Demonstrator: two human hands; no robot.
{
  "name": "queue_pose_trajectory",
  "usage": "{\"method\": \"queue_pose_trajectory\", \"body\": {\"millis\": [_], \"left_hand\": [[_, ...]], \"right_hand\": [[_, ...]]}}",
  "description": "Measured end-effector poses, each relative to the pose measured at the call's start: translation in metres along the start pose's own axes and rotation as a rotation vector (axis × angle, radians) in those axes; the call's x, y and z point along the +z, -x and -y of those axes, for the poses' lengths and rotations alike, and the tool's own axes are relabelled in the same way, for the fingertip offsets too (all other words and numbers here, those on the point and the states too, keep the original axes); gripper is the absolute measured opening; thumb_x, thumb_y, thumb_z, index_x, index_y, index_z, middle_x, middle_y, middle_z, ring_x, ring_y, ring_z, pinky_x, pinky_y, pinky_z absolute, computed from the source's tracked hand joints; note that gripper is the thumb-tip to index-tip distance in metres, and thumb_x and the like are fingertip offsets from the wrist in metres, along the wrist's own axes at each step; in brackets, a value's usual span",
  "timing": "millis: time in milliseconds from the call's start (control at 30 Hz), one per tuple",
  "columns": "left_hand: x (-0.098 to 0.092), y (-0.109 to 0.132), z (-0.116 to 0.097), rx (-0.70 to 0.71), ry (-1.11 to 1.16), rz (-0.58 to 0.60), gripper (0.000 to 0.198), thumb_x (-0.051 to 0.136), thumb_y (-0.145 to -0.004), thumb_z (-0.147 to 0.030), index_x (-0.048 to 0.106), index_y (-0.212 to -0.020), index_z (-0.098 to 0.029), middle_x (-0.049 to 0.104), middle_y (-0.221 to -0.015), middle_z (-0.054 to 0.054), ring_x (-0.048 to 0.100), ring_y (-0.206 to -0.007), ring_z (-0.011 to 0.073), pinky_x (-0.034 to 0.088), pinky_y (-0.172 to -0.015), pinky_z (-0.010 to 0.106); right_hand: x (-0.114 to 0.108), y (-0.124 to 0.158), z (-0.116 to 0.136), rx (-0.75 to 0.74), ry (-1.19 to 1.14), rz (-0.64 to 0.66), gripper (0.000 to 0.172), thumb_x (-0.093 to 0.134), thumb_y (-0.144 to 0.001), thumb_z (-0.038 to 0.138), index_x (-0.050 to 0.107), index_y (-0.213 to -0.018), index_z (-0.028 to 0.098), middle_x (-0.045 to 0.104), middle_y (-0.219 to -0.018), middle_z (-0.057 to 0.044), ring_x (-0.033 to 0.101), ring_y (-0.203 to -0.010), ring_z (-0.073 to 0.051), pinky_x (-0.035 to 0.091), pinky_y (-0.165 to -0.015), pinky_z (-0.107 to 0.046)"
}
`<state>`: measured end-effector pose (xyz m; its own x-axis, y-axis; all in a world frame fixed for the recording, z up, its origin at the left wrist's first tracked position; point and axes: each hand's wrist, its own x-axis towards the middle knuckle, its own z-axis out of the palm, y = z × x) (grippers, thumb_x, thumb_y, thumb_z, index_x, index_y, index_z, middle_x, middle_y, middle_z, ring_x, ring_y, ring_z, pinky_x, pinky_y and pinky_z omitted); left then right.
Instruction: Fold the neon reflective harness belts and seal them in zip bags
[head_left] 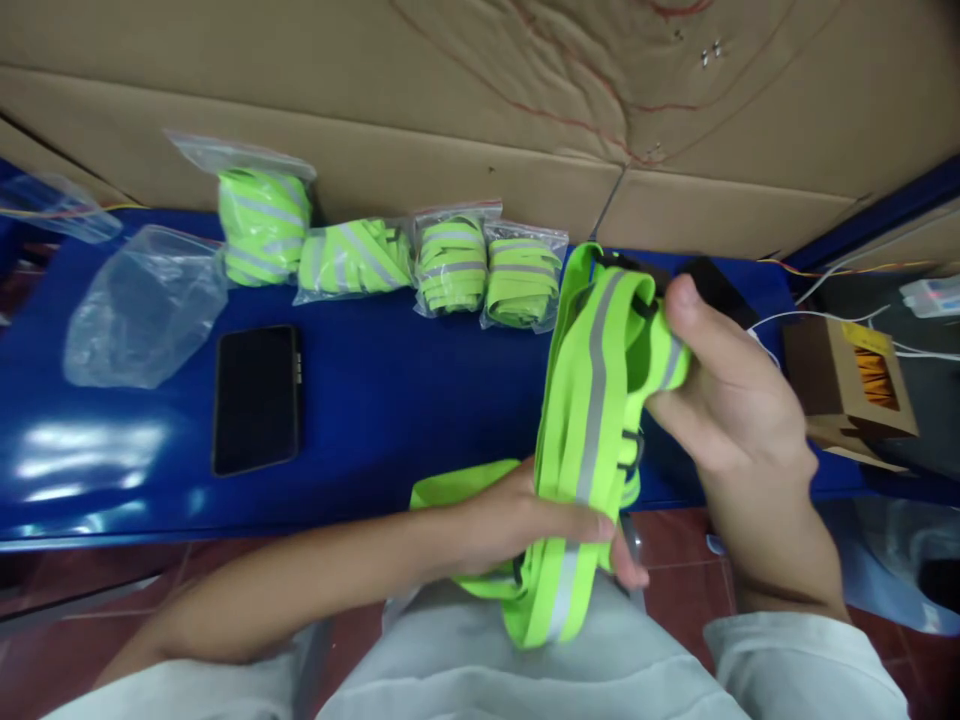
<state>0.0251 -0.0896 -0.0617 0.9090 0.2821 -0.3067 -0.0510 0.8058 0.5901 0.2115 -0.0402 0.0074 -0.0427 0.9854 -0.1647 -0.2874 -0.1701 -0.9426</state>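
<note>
A neon-green reflective strap with a grey stripe is folded in long loops between my hands, over the table's front edge and my lap. My left hand wraps around the lower part of the bundle, thumb across the front. Up at the bundle's top right, my right hand pinches a loop between thumb and fingers. Black plastic buckles show along the right side of the strap. Another length of it trails out behind my left wrist.
Several clear bags of coiled green straps line the back of the blue table. An empty plastic bag and a black phone lie at left. A cardboard box stands at right, near white cables. Cardboard panels rise behind.
</note>
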Motion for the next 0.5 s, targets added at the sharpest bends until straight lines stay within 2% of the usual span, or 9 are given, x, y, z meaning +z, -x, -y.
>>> {"method": "queue_pose_trajectory", "body": {"millis": [33,100,167,233,333,433,500], "left_hand": [[0.002,0.001,0.007,-0.02,0.047,0.041,0.026,0.074,-0.084,-0.037,0.079,-0.089,-0.012,0.08,-0.083,0.012,0.078,-0.091,0.0262,0.06,-0.096,0.039],[0.002,0.004,0.018,-0.066,0.117,0.083,0.028,0.075,-0.082,-0.038,0.076,-0.093,-0.012,0.077,-0.073,0.01,0.077,-0.077,0.0244,0.061,-0.085,0.037],[-0.001,0.008,0.023,-0.122,0.119,0.072,0.032,0.075,-0.081,-0.042,0.075,-0.091,-0.012,0.073,-0.065,0.009,0.071,-0.06,0.0214,0.059,-0.068,0.033],[-0.006,0.013,0.02,-0.157,0.058,0.035,0.033,0.076,-0.08,-0.045,0.072,-0.083,-0.012,0.069,-0.061,0.008,0.065,-0.054,0.0183,0.054,-0.058,0.028],[-0.016,0.022,0.003,-0.187,-0.123,-0.094,0.037,0.076,-0.081,-0.048,0.067,-0.085,-0.013,0.069,-0.065,0.006,0.065,-0.059,0.017,0.052,-0.058,0.026],[-0.026,0.028,-0.019,-0.229,-0.433,-0.278,0.037,0.076,-0.082,-0.04,0.064,-0.108,-0.016,0.072,-0.076,0.002,0.067,-0.067,0.0169,0.052,-0.061,0.025],[-0.034,0.028,-0.029,-0.224,-0.591,-0.343,0.05,0.076,-0.079,-0.033,0.061,-0.124,-0.019,0.073,-0.086,0.001,0.069,-0.076,0.0181,0.052,-0.065,0.025]], "right_hand": [[-0.004,0.006,0.0,0.048,-0.022,-0.024,0.024,0.077,-0.091,0.052,0.078,-0.093,0.027,0.08,-0.098,-0.001,0.077,-0.111,-0.027,0.066,-0.095,-0.04],[-0.012,0.014,0.004,0.118,-0.063,-0.072,0.024,0.08,-0.088,0.051,0.081,-0.092,0.027,0.08,-0.093,-0.001,0.079,-0.103,-0.028,0.068,-0.092,-0.042],[-0.022,0.019,0.009,0.152,-0.105,-0.11,0.019,0.082,-0.086,0.046,0.083,-0.092,0.028,0.08,-0.089,0.001,0.08,-0.093,-0.026,0.069,-0.087,-0.04],[-0.033,0.021,0.013,0.186,-0.138,-0.13,0.012,0.083,-0.083,0.038,0.083,-0.087,0.028,0.08,-0.085,0.003,0.08,-0.081,-0.022,0.07,-0.08,-0.035],[-0.049,0.022,0.013,0.231,-0.183,-0.187,0.008,0.081,-0.079,0.027,0.083,-0.083,0.021,0.079,-0.08,0.003,0.074,-0.065,-0.014,0.068,-0.068,-0.022],[-0.066,0.018,0.006,0.25,-0.227,-0.249,0.013,0.074,-0.079,0.018,0.083,-0.089,0.016,0.08,-0.081,0.002,0.073,-0.066,-0.01,0.065,-0.069,-0.015],[-0.076,0.015,0.0,0.266,-0.218,-0.233,0.012,0.073,-0.082,0.019,0.082,-0.087,0.017,0.081,-0.083,0.002,0.075,-0.07,-0.01,0.065,-0.072,-0.013]]}}
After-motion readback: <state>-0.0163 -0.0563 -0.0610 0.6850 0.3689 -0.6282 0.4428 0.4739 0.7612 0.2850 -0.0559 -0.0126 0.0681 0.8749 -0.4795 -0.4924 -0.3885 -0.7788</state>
